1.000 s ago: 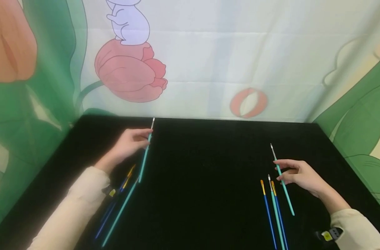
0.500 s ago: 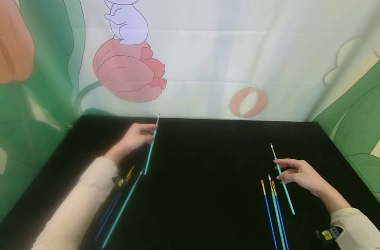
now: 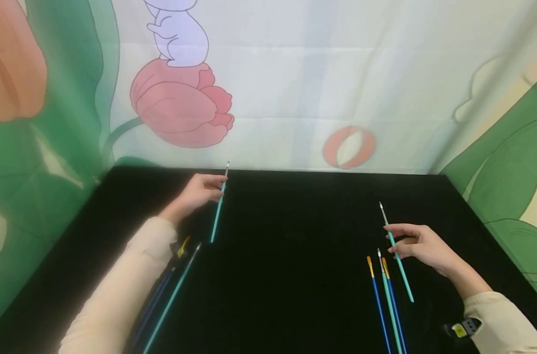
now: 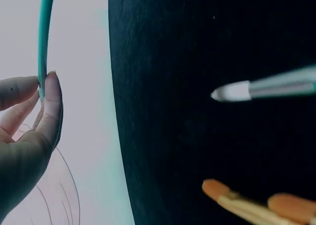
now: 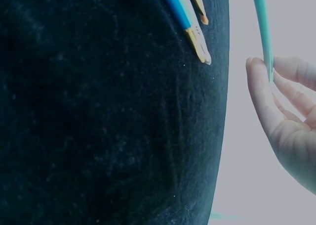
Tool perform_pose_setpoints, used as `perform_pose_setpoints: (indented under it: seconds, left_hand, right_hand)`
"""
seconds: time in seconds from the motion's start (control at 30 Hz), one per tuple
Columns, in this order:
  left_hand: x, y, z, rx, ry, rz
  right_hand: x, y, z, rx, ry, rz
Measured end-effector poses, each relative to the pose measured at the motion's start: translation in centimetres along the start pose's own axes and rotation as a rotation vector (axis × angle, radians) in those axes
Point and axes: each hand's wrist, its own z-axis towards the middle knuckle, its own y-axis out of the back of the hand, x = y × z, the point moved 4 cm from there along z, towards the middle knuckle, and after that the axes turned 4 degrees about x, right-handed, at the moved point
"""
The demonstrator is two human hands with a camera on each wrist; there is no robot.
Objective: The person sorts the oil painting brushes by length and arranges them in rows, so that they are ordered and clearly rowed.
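My left hand [image 3: 196, 192] pinches a teal paintbrush [image 3: 217, 216] near its ferrule, bristles pointing up toward the table's far edge. On the right, my right hand [image 3: 425, 247] pinches another teal paintbrush [image 3: 403, 274], tilted with its tip up and left. Each wrist view shows the thumb and fingers on a teal handle. Below the left hand lie a teal brush [image 3: 173, 298] and blue brushes [image 3: 156, 299], partly hidden by the sleeve. Left of the right hand lie a blue brush [image 3: 380, 309], a teal brush [image 3: 390, 307] and a second blue brush [image 3: 397, 314].
The black tabletop [image 3: 290, 255] stretches between the two groups of brushes. Behind it hangs a pale curtain [image 3: 277, 88] printed with a tulip and a small animal. Small dark devices sit on both cuffs.
My left hand has moved right and slightly away from me with its brush, parting it from the teal brush lying below. The right hand has stayed almost still with its brush.
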Motion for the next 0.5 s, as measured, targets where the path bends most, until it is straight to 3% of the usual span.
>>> perform_pose_setpoints:
  seconds: [0.5]
  left_hand:
    - [-0.4, -1.8, 2.2, 0.017, 0.008, -0.038]
  right_hand:
    - [0.1, 0.2, 0.6, 0.001, -0.013, 0.019]
